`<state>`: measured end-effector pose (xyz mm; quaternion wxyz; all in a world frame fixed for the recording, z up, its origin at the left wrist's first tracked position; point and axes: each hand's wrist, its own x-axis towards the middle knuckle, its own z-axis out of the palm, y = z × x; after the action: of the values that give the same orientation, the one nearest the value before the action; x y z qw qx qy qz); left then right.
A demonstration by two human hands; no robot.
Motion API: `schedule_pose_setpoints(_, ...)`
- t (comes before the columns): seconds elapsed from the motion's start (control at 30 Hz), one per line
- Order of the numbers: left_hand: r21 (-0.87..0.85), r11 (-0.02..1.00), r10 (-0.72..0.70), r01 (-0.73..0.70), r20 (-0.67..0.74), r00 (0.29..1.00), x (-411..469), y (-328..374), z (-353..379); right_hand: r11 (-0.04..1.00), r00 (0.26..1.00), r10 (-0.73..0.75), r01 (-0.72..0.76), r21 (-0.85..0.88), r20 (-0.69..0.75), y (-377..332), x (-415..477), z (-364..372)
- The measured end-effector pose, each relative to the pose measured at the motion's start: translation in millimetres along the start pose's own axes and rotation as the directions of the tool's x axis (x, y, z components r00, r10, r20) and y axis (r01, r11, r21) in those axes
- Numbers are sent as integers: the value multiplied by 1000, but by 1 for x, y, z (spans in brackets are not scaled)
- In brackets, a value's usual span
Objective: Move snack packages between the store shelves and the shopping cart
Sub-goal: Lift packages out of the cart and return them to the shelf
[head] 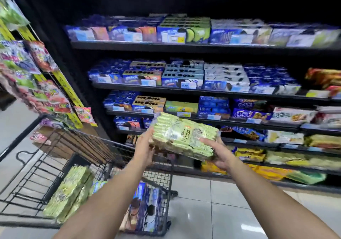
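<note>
My left grip (145, 146) and right grip (219, 155) clasp one green pack (184, 134) between shelves (184, 89) and cart (158, 177), other packs (72, 192) already aboard; roughly midway, I judge.

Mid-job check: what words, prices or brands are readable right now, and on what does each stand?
"6.80": price tag on the second shelf from the top.
"CAKE": probably, small print on the green pack. Its large Chinese characters are too blurred to read.
Blue boxes, purple packs, candy bags and the other tags: print visible, too blurred to read.
</note>
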<state>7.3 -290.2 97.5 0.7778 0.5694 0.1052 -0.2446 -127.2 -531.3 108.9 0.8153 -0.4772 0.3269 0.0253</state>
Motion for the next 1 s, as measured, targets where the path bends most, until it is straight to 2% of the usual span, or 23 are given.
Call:
schedule_pose_setpoints(0.13,241,970,-56,14,165,985,1,35,27,997,997,-73,72,-31,-34,-44,-22,-25)
schedule_pose_setpoints(0.23,355,935,-88,-20,285,954,1,63,66,980,981,-184,177,-93,-66,-83,-47,-32)
schedule_pose_setpoints(0.3,382,921,-58,-76,329,942,-1,77,97,944,952,-298,283,-168,-70,-114,-66,-36)
schedule_pose_setpoints(0.4,324,930,45,-174,371,927,-10,96,146,891,902,-427,407,-201,-67,-166,-91,-45)
schedule_pose_setpoints(0.53,216,907,234,-363,457,858,-36,133,215,800,823,-566,539,-264,-38,-242,-137,-63)
schedule_pose_setpoints(0.67,175,793,443,-584,491,750,-69,164,288,687,717,-697,670,-280,3,-319,-180,-90)
schedule_pose_setpoints(0.77,130,722,549,-680,490,677,-94,178,338,613,648,-760,742,-272,54,-366,-202,-117)
schedule_pose_setpoints(1.0,106,538,721,-836,456,521,-138,192,470,547,585,-807,793,-269,84,-451,-241,-206)
